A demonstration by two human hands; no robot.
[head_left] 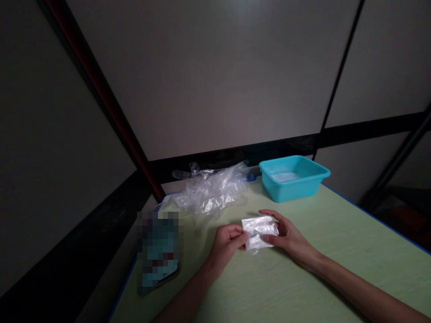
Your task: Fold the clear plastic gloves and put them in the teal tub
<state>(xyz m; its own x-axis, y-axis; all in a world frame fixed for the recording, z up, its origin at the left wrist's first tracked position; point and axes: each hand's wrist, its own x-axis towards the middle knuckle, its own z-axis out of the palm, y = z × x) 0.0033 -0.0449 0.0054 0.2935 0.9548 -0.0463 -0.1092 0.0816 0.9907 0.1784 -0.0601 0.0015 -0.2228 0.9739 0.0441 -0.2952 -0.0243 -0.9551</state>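
Between my two hands is a small white, shiny plastic packet [257,229], roughly rectangular and crinkled, held just above the table. My left hand [229,242] pinches its left edge with thumb and fingers. On the other side my right hand [283,233] grips it, thumb across the front and fingers behind the right edge. A bit of clear film pokes out at the packet's lower edge. Further back lies a loose heap of clear plastic gloves [215,186], with finger shapes showing at its left end.
A turquoise plastic basin [294,190] stands at the table's back right, something whitish inside it. A blurred-out teal item [160,251] lies near the left edge. The pale green table [336,237] has a blue rim, and pale panels [229,80] rise behind it.
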